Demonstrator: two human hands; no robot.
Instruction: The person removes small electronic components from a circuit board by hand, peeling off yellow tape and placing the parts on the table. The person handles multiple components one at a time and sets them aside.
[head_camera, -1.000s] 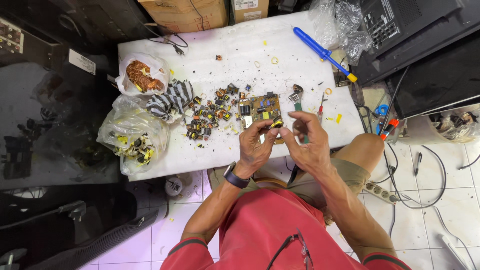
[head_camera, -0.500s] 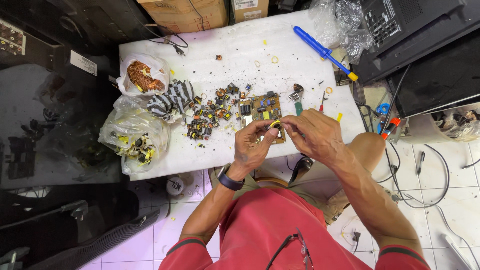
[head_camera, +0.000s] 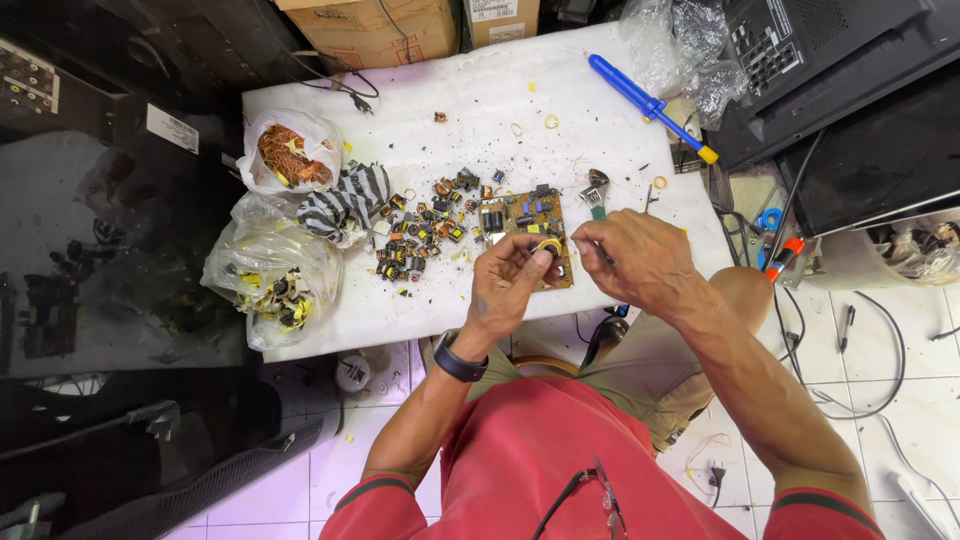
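My left hand (head_camera: 508, 283) pinches a small yellow-wrapped coil part (head_camera: 549, 246) above the near edge of the white table (head_camera: 480, 100). My right hand (head_camera: 640, 262) sits just right of it, fingertips closed on a thin dark tool or wire that touches the coil. Under both hands lies a brown circuit board (head_camera: 527, 222). A heap of small yellow and black components (head_camera: 420, 235) spreads to its left. A dark watch is on my left wrist.
A bag of copper wire (head_camera: 288, 155), a striped cloth (head_camera: 345, 200) and a bag of yellow parts (head_camera: 270, 280) sit at the table's left. A blue-handled screwdriver (head_camera: 645, 100) lies far right. Dark cabinets, cardboard boxes, cables and tools surround the table.
Both hands have lifted slightly up and right over the board. The fingertips have drawn together around the small coil.
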